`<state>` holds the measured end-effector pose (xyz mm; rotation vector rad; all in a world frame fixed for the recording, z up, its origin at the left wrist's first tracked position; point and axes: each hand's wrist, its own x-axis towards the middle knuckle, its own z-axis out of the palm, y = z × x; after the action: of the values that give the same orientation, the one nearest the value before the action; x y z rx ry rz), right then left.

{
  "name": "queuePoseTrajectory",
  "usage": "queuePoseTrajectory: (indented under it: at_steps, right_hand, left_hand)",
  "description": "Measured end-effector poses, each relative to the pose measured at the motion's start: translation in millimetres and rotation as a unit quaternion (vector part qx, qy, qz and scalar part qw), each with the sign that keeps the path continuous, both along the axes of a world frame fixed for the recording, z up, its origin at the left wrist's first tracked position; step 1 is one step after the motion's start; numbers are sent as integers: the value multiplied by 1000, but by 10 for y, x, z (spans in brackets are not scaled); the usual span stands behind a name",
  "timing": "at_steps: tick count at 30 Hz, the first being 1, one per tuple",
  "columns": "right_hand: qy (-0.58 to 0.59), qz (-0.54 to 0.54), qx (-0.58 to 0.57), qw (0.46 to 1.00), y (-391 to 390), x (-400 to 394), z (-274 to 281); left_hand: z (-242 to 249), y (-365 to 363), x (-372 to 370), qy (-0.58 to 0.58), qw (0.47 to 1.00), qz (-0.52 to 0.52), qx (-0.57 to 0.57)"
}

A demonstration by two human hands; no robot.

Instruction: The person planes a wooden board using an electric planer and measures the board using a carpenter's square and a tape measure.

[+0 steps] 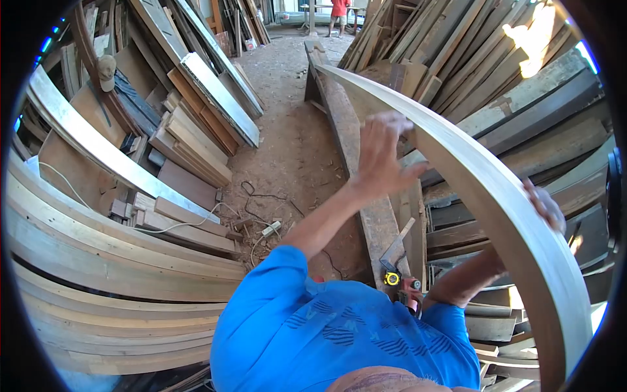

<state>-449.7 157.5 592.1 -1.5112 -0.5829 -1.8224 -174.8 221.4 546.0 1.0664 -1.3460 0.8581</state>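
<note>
Indoors, amid stacked timber, a long pale board [499, 189] is flanked by two bare hands, its near end stretched back past the right fingers and its far end set well ahead of the left ones. The left hand [379, 157] is held beside the board's left face with fingers spread and loosely bent; whether the wood is touched by the fingertips cannot be told. The right hand [545, 206] is laid against the board's opposite side, its fingers bent at the edge; its thumb is hidden, so a full grip cannot be confirmed. Below the left fingers, a long narrow bench [379, 222] is seen running forward. On its near part, between the left fingers and the blue shirt [339, 326], a square [396, 243], a yellow tape measure [391, 279] and a red tool [411, 291], partly hidden, are grouped close together. Left of the left fingers, a white socket block [271, 228] is seen on the littered floor [287, 144] among cords. Leaning planks [450, 32] are ranged ahead and right of the left fingers, while a person in red [339, 8] is glimpsed far beyond them.
</note>
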Motion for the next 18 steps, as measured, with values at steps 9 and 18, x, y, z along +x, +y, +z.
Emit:
queuePoseTrajectory:
  at_steps: [9,18]
  right_hand:
    - [-102,405,-161,894,736,-106,353]
    - [183,-386,170,888,108,1375,-678]
  left_hand:
    - [495,-184,224,-124,973,-192,-16]
    - [976,296,-372,-208,938,-248,122]
